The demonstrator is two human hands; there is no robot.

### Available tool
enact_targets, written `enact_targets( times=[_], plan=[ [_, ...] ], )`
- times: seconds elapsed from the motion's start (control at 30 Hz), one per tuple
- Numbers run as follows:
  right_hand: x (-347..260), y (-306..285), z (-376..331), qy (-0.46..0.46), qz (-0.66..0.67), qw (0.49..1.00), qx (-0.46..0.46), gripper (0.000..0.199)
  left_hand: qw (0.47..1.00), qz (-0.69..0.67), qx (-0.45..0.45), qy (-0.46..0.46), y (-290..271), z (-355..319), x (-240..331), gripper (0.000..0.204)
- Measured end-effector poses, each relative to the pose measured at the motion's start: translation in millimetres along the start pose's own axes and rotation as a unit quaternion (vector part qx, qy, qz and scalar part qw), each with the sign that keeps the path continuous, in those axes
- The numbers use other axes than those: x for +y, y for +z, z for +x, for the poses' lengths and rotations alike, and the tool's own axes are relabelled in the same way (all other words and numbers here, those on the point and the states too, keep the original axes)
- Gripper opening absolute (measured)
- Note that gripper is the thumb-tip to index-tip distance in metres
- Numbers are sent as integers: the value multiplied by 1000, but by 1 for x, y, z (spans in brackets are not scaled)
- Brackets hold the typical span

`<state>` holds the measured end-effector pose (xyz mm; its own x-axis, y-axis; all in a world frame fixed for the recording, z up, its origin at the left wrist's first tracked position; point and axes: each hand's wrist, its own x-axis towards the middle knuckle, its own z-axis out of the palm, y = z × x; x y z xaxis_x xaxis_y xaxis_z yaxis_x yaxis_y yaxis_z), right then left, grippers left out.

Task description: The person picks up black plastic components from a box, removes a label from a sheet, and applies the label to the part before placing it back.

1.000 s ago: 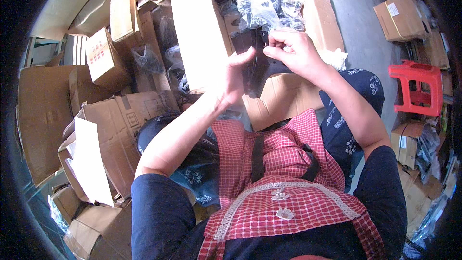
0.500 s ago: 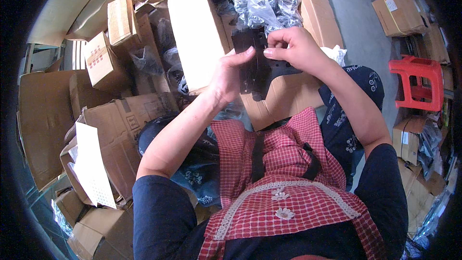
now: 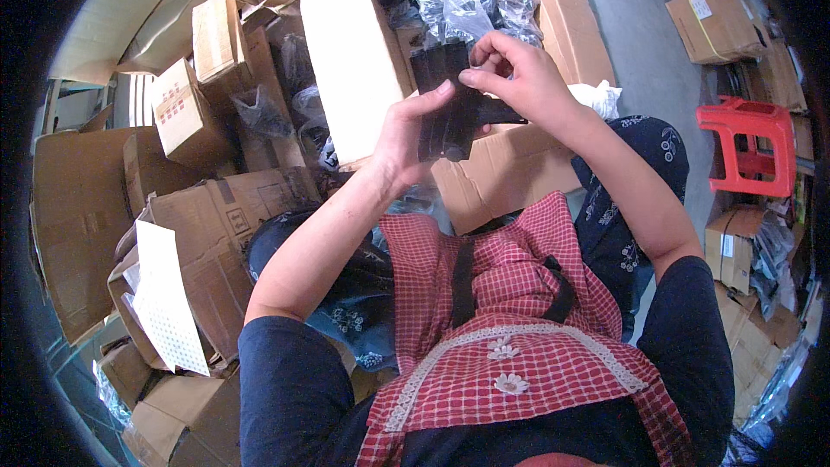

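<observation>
A black, flat, bracket-like part (image 3: 439,117) is held up in front of me, above the open carton's near flap (image 3: 506,177). My left hand (image 3: 399,140) is closed round its left side, thumb lying across the face. At the part's upper right edge is my right hand (image 3: 526,82), with thumb and forefinger pinched together. Whatever sits between those fingertips is hidden or too small to make out. A dark arm of the part sticks out to the right beneath my right hand. Clear plastic bags with dark items (image 3: 467,4) fill the carton just beyond.
The open carton's right wall (image 3: 571,22) and a bright pale flap (image 3: 350,60) flank the bags. Stacked cardboard boxes (image 3: 181,108) crowd the left. A sheet of paper (image 3: 169,303) leans on a box at lower left. On the right stands a red plastic stool (image 3: 722,151).
My right hand has shifted slightly up and left along the black part, its fingers more curled. The part has tilted a little and risen slightly, still in my left hand.
</observation>
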<state>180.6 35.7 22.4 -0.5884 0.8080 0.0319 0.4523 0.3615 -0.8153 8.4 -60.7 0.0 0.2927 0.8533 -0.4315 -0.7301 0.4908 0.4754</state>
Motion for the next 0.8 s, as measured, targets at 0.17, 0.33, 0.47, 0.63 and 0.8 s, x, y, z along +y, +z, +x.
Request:
enact_targets(
  times=[0.17,0.33,0.47,0.63,0.8],
  plan=[
    [12,4,3,-39,9,999,10,29,999,35,-4,-15,0,-1,-4,49],
    [20,3,7,-19,-8,1000,-1,26,1000,12,18,-19,6,-3,1,50],
    [29,-3,10,-11,44,999,-20,24,998,36,43,2,9,-2,1,51],
    [11,-11,6,33,148,988,0,26,993,86,78,15,-5,1,1,44],
    [19,-21,8,87,197,976,-1,28,994,85,61,6,-11,3,6,37]
  ],
)
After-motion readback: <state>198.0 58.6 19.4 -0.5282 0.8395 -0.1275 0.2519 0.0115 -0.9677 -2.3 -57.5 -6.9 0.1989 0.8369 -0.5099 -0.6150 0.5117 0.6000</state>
